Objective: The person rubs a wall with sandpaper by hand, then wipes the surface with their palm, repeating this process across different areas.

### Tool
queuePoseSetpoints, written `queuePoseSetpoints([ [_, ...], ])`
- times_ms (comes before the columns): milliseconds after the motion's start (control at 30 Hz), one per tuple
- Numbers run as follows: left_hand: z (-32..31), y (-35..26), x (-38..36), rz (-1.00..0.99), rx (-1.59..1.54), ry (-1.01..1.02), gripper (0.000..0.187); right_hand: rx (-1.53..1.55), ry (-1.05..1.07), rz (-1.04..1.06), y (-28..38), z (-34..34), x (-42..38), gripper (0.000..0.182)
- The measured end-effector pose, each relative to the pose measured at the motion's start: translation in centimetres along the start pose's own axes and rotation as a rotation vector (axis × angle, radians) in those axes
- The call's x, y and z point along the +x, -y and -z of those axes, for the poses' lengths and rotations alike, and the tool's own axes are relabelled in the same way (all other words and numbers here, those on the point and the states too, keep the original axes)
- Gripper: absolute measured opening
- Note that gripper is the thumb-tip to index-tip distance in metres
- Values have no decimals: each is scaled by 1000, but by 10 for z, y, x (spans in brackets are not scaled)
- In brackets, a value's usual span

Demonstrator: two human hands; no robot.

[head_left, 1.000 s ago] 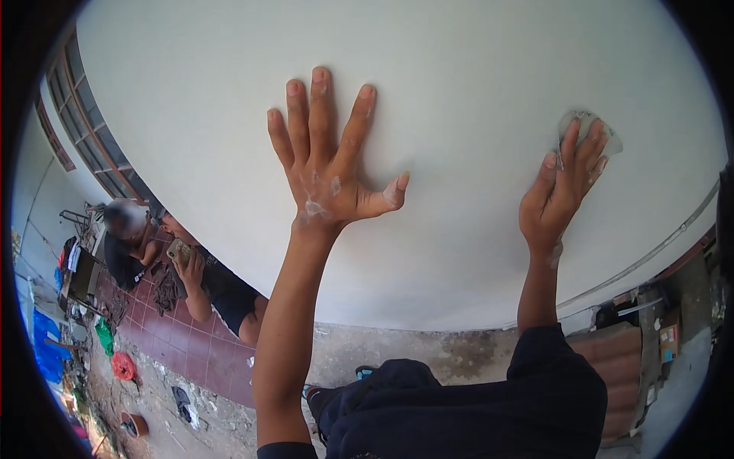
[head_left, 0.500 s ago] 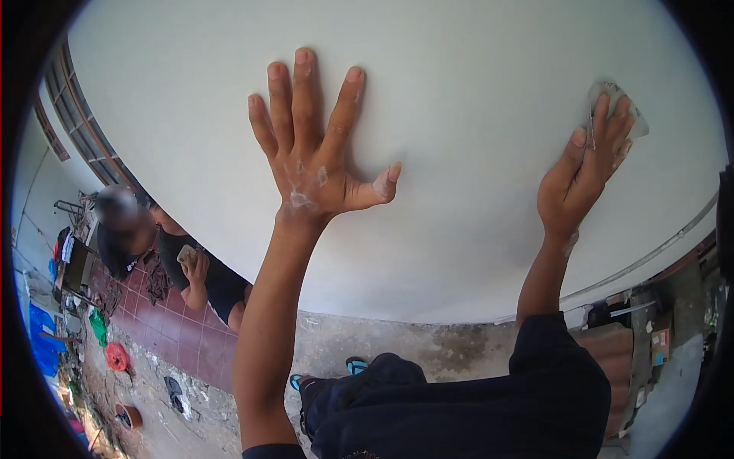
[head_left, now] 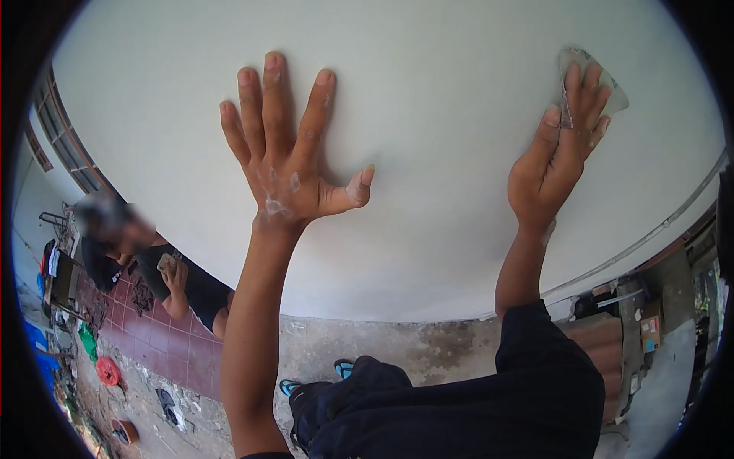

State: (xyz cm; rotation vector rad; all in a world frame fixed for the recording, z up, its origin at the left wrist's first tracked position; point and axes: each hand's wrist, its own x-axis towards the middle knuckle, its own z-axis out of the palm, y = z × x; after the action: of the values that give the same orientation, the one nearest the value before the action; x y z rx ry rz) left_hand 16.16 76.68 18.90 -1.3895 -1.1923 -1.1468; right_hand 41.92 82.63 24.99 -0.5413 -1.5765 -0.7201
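My left hand (head_left: 284, 172) lies spread and flat against a smooth white wall (head_left: 436, 183), fingers pointing up, with whitish dust on its back and thumb. Farther right, my right hand (head_left: 556, 157) holds a folded grey sheet that looks like sandpaper (head_left: 616, 90), pressing it to the wall under its fingers. The thumb rests at the sheet's left edge, and part of the sheet is hidden by the fingers.
Two people sit at left on the red tiled floor (head_left: 168, 346); one hand holds a phone (head_left: 167, 264). A barred window (head_left: 73, 134) is beyond. A brown pot (head_left: 125, 431) and a red bag (head_left: 108, 371) lie on the ground. A cardboard box (head_left: 651, 329) stands at right.
My right hand has slid upward on the wall with the sandpaper. My left hand stays planted, while the whole view has shifted slightly.
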Motion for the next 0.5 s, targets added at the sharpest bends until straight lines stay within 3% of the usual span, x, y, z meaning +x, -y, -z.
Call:
queuePoseSetpoints([
  [167, 2, -1, -2, -29, 30, 14, 87, -41, 144, -46, 12, 6, -55, 44],
  [333, 0, 0, -1, 21, -33, 13, 83, -12, 124, 6, 1, 6, -16, 44],
  [500, -1, 0, -4, 6, -11, 14, 83, -66, 203, 10, 5, 13, -42, 44],
])
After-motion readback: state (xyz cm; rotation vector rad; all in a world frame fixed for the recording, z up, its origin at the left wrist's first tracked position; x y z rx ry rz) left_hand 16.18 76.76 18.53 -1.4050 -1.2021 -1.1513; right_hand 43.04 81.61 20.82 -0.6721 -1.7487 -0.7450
